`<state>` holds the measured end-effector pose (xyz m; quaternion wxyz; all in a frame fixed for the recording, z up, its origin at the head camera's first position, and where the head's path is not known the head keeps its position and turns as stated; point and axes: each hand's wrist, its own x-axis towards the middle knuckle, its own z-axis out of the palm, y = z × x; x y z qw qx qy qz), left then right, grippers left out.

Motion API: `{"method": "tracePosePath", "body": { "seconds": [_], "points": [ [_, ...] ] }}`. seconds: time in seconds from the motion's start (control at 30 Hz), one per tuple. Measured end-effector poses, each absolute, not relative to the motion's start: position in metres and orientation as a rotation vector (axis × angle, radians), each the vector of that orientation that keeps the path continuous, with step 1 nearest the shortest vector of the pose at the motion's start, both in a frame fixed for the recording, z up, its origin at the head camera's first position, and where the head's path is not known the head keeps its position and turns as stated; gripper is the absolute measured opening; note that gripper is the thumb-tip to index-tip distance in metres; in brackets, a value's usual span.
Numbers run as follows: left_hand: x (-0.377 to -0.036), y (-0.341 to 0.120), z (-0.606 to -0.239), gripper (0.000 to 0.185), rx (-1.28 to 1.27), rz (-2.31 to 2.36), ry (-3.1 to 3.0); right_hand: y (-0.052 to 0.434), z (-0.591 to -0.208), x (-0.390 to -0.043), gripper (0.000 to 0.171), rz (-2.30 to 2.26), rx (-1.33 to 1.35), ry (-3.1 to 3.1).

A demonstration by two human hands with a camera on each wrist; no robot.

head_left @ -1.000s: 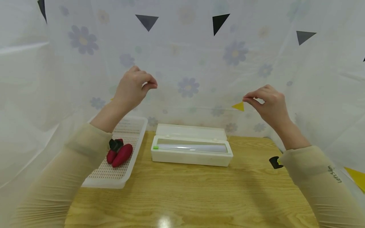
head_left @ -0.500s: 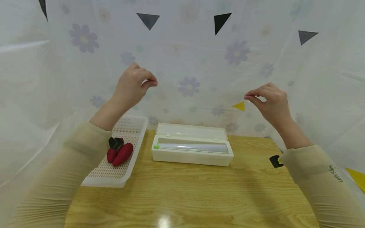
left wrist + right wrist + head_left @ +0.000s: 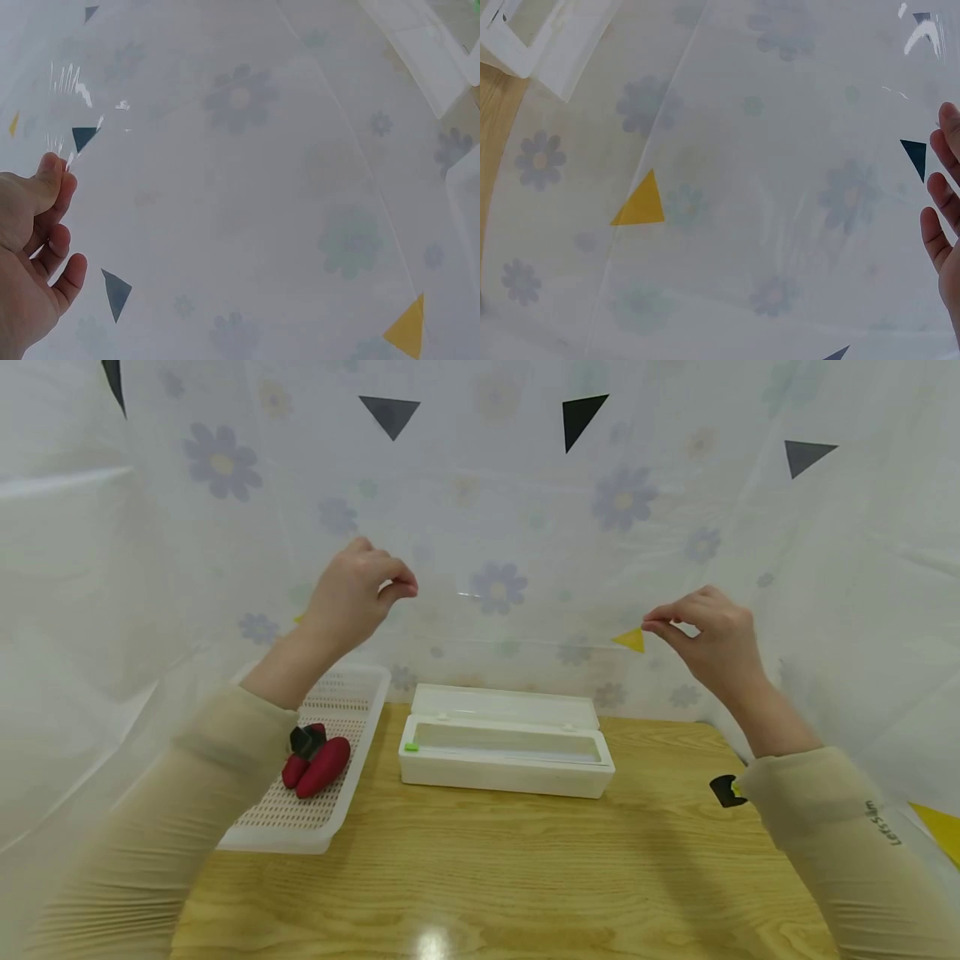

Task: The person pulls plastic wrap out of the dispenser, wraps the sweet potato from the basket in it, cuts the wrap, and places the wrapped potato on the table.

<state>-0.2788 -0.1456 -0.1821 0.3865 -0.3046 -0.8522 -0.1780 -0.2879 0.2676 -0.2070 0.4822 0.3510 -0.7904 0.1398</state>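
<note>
Both hands are raised above the table, apart from each other. My left hand (image 3: 348, 597) pinches clear plastic film between thumb and fingers; glints on the film (image 3: 69, 81) show beside the fingertips in the left wrist view. Level with it on the right, my right hand (image 3: 708, 631) pinches too, with film glints (image 3: 921, 41) above its fingers in the right wrist view. The film is nearly invisible between the hands. Below and between them stands a white cling film box (image 3: 506, 781), its lid (image 3: 502, 706) tipped back and a green slider (image 3: 411, 747) at its left end.
A white perforated basket (image 3: 371, 718) stands on the left, partly behind the left sleeve. Inside lie red elongated objects (image 3: 324, 768) with a dark piece. A flower-patterned curtain (image 3: 495, 510) with printed triangles surrounds the wooden table (image 3: 487, 877).
Both hands dip slightly while keeping their pinch. The pale shiny band seen earlier in the box's opening no longer shows; a dull beige inside shows there now.
</note>
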Motion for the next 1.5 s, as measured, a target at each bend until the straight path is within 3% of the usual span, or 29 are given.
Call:
{"method": "tracePosePath", "body": {
  "seconds": [0.87,1.5],
  "points": [
    [-0.286,-0.145,-0.203,0.007,-0.801,-0.515,-2.215,0.283,-0.221,-0.28,0.025,0.478,0.915,-2.093],
    [-0.241,-0.158,-0.205,0.009,-0.88,-0.614,-2.284,0.29,-0.223,-0.249,0.034,0.662,1.006,-2.196]
  ]
}}
